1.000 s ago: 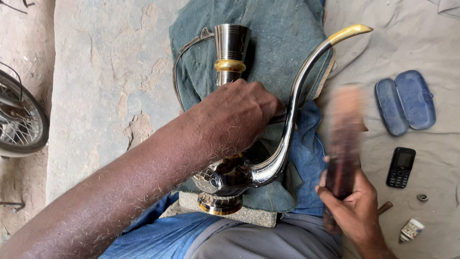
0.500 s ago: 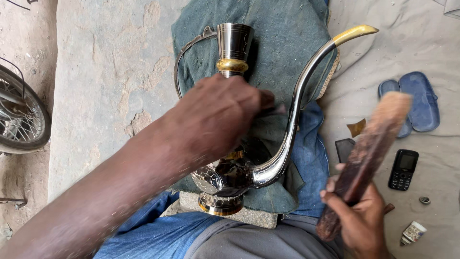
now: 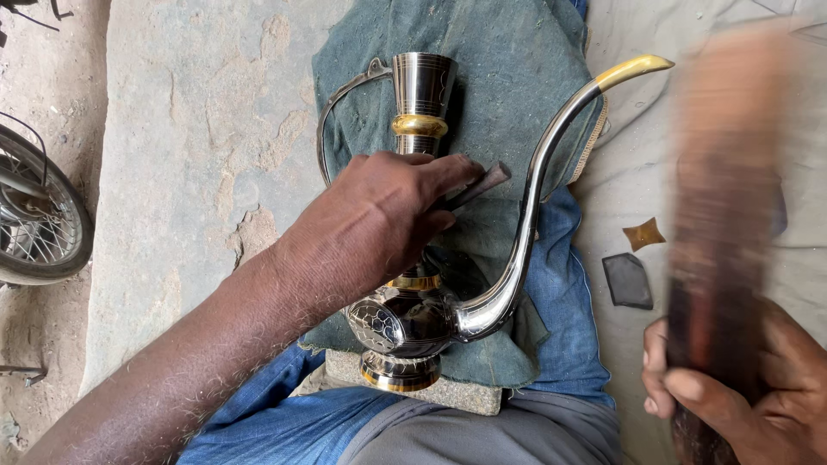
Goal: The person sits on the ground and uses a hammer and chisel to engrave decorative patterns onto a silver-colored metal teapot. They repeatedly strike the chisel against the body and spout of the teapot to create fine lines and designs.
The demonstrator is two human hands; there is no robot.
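The fingers [image 3: 448,185] of the left hand [image 3: 379,224] are closed around a short dark metal punch [image 3: 479,184], whose tip pokes out just past the fingertips and points toward the curved spout. Under that hand lies a tall metal ewer [image 3: 413,284], silver with gold bands, on its side. Its flared neck [image 3: 424,86] shows beyond the fingertips, its round engraved belly [image 3: 405,323] below the wrist, and its long spout [image 3: 551,172] sweeps up to a gold tip on the far side of the punch. The thin handle [image 3: 332,112] arcs away on the opposite side of the neck.

The right hand [image 3: 741,396] is clamped around the lower end of a wooden mallet [image 3: 728,215], which reads as a tall brown blur (clearly in motion, so its exact position cannot be fixed).

As for progress, the belly already carries a netted engraved pattern, while the neck and spout look smooth. How much of the area under the left hand is worked cannot be told, since the hand covers it.

Beneath the ewer is a green cloth [image 3: 508,52] laid over blue denim [image 3: 568,293], with a stone block [image 3: 457,396] under the foot. Between the two hands, two small scraps [image 3: 633,267] lie on pale sheeting. Well away past the left forearm, a spoked wheel [image 3: 39,224] stands on the ground.
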